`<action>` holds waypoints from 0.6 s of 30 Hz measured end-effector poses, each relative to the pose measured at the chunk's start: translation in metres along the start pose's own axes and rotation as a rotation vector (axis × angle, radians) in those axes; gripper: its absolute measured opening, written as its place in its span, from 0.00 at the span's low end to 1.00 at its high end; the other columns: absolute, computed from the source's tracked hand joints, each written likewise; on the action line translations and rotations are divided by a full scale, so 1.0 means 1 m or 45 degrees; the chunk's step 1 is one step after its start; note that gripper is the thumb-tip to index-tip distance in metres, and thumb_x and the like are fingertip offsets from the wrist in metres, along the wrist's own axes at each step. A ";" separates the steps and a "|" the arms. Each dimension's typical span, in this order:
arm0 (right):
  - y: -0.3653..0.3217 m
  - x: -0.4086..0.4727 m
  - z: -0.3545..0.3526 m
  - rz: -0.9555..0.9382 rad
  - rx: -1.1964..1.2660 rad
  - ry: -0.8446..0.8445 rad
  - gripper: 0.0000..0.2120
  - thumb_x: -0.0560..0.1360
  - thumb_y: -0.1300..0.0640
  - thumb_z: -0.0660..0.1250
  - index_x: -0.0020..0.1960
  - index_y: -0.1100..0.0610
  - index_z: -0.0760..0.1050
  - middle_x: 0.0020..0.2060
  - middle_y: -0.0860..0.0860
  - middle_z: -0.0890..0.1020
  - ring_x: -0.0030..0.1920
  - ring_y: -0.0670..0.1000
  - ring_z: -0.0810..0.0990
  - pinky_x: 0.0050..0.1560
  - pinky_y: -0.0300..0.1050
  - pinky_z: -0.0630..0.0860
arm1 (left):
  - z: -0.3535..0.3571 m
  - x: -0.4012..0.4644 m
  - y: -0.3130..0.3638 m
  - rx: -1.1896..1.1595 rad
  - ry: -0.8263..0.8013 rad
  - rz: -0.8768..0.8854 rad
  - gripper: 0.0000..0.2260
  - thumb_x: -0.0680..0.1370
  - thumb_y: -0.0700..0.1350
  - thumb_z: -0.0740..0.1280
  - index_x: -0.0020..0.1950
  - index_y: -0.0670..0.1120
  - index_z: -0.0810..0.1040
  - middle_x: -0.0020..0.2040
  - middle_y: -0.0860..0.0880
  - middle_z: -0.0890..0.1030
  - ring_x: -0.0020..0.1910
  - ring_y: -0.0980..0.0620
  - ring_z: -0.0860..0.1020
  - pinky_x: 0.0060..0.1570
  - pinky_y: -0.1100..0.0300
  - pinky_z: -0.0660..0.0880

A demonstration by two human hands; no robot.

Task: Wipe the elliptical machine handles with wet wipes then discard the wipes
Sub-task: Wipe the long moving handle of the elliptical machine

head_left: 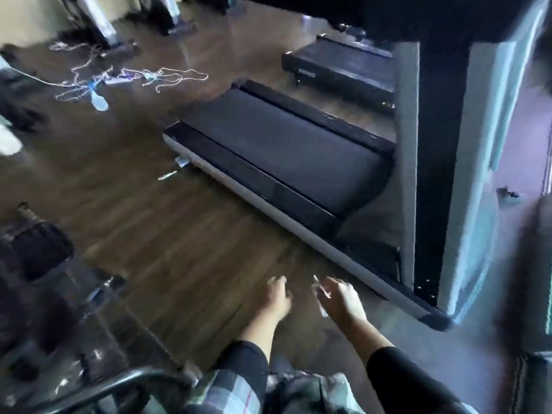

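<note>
Both forearms extended over the floor (179, 249); left hand (279, 297) relaxed, grip empty; right hand (340, 298) pinching a pale wipe (321, 289).

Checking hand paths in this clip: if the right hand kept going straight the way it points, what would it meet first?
Probably the pale side rail of the nearest treadmill; the right hand, holding something thin and white, points that way over bare floor. Blur leaves depth unclear.

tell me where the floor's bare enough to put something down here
Bare wood floor lies ahead of both hands, bordered by the near treadmill on the right and dark equipment on the left. It is crowded far left, where tangled cords sprawl.
</note>
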State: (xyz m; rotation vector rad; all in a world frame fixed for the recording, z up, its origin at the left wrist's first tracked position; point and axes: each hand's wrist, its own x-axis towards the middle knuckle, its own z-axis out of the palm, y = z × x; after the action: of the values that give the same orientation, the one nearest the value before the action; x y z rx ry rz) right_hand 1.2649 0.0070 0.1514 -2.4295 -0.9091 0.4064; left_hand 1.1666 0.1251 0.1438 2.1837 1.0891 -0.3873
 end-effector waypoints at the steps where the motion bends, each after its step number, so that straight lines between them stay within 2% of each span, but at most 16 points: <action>1: -0.009 0.018 0.002 -0.042 -0.006 -0.042 0.11 0.74 0.56 0.68 0.35 0.61 0.76 0.35 0.58 0.82 0.36 0.61 0.79 0.36 0.47 0.73 | -0.009 0.009 -0.005 -0.043 0.026 -0.052 0.19 0.79 0.41 0.61 0.71 0.41 0.68 0.69 0.41 0.70 0.69 0.46 0.69 0.63 0.65 0.59; 4: -0.041 0.066 0.016 -0.147 -0.054 -0.205 0.13 0.75 0.52 0.66 0.37 0.59 0.77 0.37 0.57 0.82 0.40 0.60 0.80 0.40 0.49 0.74 | -0.042 0.029 -0.022 -0.150 0.099 -0.194 0.21 0.80 0.45 0.61 0.73 0.44 0.65 0.71 0.44 0.69 0.70 0.47 0.68 0.66 0.63 0.61; 7: -0.081 0.118 0.036 -0.267 -0.068 -0.340 0.12 0.76 0.51 0.65 0.40 0.58 0.79 0.40 0.56 0.83 0.43 0.59 0.81 0.43 0.48 0.75 | -0.083 0.056 -0.048 -0.103 0.242 -0.288 0.20 0.79 0.51 0.61 0.71 0.50 0.68 0.69 0.50 0.72 0.68 0.49 0.71 0.66 0.56 0.68; 9: -0.112 0.151 0.052 -0.314 -0.055 -0.392 0.12 0.76 0.51 0.64 0.42 0.58 0.80 0.41 0.56 0.84 0.44 0.58 0.81 0.45 0.48 0.75 | -0.112 0.077 -0.068 -0.123 0.275 -0.357 0.20 0.79 0.52 0.61 0.71 0.51 0.68 0.69 0.50 0.73 0.68 0.50 0.71 0.66 0.54 0.68; 12: -0.164 0.200 0.078 -0.353 -0.025 -0.477 0.12 0.77 0.49 0.63 0.46 0.56 0.80 0.45 0.53 0.83 0.47 0.55 0.80 0.49 0.47 0.75 | -0.159 0.109 -0.102 -0.219 0.330 -0.472 0.21 0.80 0.51 0.60 0.73 0.51 0.65 0.70 0.50 0.71 0.69 0.49 0.70 0.67 0.55 0.66; 18: -0.262 0.275 0.122 -0.428 0.026 -0.532 0.13 0.77 0.49 0.63 0.44 0.57 0.80 0.42 0.52 0.82 0.46 0.55 0.80 0.49 0.48 0.75 | -0.244 0.156 -0.171 -0.203 0.477 -0.693 0.23 0.80 0.53 0.60 0.75 0.51 0.63 0.71 0.51 0.70 0.70 0.50 0.69 0.64 0.54 0.67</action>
State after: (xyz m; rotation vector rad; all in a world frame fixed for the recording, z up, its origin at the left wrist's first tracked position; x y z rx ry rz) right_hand 1.2756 0.4048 0.1700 -2.1500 -1.4521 0.8056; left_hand 1.1194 0.4569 0.1699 1.8346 1.8615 -0.1124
